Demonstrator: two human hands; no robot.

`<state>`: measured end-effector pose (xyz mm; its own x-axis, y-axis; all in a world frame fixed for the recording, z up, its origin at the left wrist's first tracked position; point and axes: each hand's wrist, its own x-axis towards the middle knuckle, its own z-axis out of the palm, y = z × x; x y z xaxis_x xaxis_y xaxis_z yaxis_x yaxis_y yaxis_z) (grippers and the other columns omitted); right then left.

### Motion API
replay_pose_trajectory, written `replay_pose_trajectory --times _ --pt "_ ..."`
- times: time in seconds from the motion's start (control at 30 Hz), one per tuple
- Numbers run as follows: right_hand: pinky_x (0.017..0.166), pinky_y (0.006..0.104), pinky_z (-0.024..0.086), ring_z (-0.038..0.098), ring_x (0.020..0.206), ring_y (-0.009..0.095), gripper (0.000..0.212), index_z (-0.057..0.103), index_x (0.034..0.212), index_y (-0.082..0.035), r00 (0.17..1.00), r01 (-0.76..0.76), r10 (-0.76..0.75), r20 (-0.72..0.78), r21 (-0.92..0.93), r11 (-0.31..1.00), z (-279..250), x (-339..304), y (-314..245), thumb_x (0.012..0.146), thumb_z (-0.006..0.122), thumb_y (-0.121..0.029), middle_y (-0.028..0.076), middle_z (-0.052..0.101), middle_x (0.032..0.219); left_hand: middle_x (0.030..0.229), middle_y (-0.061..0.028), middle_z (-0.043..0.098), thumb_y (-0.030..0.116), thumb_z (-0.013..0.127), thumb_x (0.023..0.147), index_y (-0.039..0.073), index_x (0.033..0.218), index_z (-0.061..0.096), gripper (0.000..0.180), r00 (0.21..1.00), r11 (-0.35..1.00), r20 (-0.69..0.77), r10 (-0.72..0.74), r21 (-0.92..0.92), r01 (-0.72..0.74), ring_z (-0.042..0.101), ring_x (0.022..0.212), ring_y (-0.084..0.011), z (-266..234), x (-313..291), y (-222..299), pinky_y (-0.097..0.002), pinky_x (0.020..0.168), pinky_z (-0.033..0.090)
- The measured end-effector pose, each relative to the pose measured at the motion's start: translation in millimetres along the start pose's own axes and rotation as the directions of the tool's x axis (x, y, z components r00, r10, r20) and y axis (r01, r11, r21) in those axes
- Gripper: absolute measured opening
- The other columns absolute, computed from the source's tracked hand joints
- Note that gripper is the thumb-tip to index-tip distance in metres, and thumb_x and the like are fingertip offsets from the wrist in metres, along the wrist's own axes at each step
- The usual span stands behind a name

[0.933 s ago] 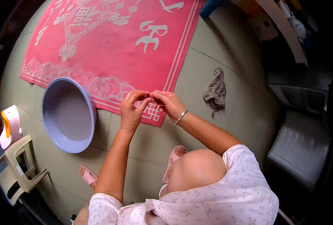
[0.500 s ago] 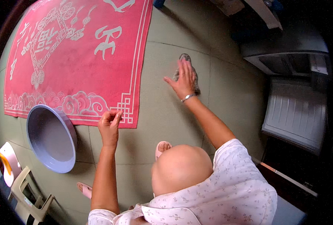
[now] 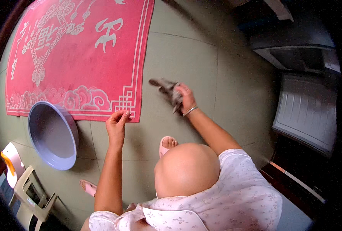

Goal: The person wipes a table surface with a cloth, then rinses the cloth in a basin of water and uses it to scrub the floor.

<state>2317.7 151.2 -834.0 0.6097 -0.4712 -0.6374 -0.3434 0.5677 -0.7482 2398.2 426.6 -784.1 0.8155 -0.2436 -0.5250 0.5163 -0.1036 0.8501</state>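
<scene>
My right hand (image 3: 185, 101), with a bangle at the wrist, grips a crumpled grey-brown rag (image 3: 175, 97) above the tiled floor. The rag is bunched in the fingers, and its loose end sticks out toward the mat. My left hand (image 3: 118, 121) is over the near right corner of a pink-red mat (image 3: 78, 65) with white patterns. Its thumb and fingers are drawn together in a pinch, with nothing visible between them. The mat corner beneath lies flat.
A blue-purple basin (image 3: 53, 134) stands tilted in view against the mat's near edge. A beige plastic stool (image 3: 34, 192) and a white-and-orange item (image 3: 13, 163) are at lower left. On the right stands a pale ribbed panel (image 3: 304, 109). My pink slipper (image 3: 165, 145) rests on the floor tiles.
My right hand was spread flat over the rag on the floor; now it has gathered the rag up and drawn it nearer and leftward. My left hand has hardly moved.
</scene>
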Motion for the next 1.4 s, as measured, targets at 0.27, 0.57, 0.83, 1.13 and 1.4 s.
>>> replay_pose_trajectory --times 0.27,0.57,0.83,1.13,1.4 --pt "0.085 0.0400 0.049 0.062 0.091 0.028 0.027 0.063 0.098 -0.007 0.947 -0.322 0.292 0.137 0.432 0.842 -18.1 8.5 -31.0 0.079 0.063 -0.026 0.009 0.066 0.099 0.085 -0.0063 0.067 0.018 0.067 0.087 -0.001 0.096 0.067 0.021 0.995 0.988 -0.005 -0.104 -0.113 0.103 0.063 0.073 -0.0133 -2.1 2.1 -10.2 -0.0268 0.068 0.052" --pt "0.086 0.0377 0.050 0.062 0.094 0.024 0.027 0.061 0.104 -0.005 0.895 -0.415 0.315 0.316 0.333 0.847 26.0 -29.1 -20.4 0.084 0.054 -0.021 0.009 0.066 0.101 0.082 -0.0023 0.067 0.009 0.071 0.083 -0.002 0.094 0.070 0.015 1.000 0.992 -0.008 0.025 -0.124 -0.026 0.059 0.074 -0.0100 27.1 1.0 21.9 -0.0241 0.068 0.048" --pt "0.096 0.0372 0.045 0.059 0.106 0.023 0.041 0.050 0.125 0.000 0.824 -0.390 0.223 0.521 0.235 0.890 68.6 -45.5 -34.2 0.089 0.046 -0.019 0.012 0.060 0.118 0.079 -0.0058 0.066 0.006 0.073 0.078 0.003 0.089 0.072 0.011 0.892 0.841 0.004 0.452 0.330 -0.428 0.057 0.072 -0.0121 56.3 5.9 60.5 -0.0250 0.065 0.045" --pt "0.088 0.0351 0.049 0.060 0.102 0.021 0.037 0.055 0.119 -0.003 0.742 -0.567 0.456 0.492 0.097 0.818 90.3 -35.3 -14.7 0.088 0.052 -0.023 0.010 0.062 0.109 0.077 -0.0104 0.063 0.012 0.072 0.077 0.004 0.081 0.068 0.010 0.894 0.788 -0.051 0.446 0.495 -0.365 0.059 0.072 -0.0266 22.8 8.3 45.0 -0.0355 0.066 0.047" --pt "0.091 0.0383 0.049 0.058 0.106 0.026 0.044 0.051 0.124 -0.002 0.681 -0.487 0.444 0.583 -0.092 0.868 95.6 -11.6 -15.3 0.086 0.052 -0.023 0.012 0.059 0.118 0.073 -0.0067 0.062 0.013 0.074 0.079 0.002 0.082 0.069 0.012 0.941 0.762 -0.042 0.337 0.599 -0.246 0.057 0.066 -0.0127 -68.8 -78.8 101.2 -0.0269 0.059 0.046"
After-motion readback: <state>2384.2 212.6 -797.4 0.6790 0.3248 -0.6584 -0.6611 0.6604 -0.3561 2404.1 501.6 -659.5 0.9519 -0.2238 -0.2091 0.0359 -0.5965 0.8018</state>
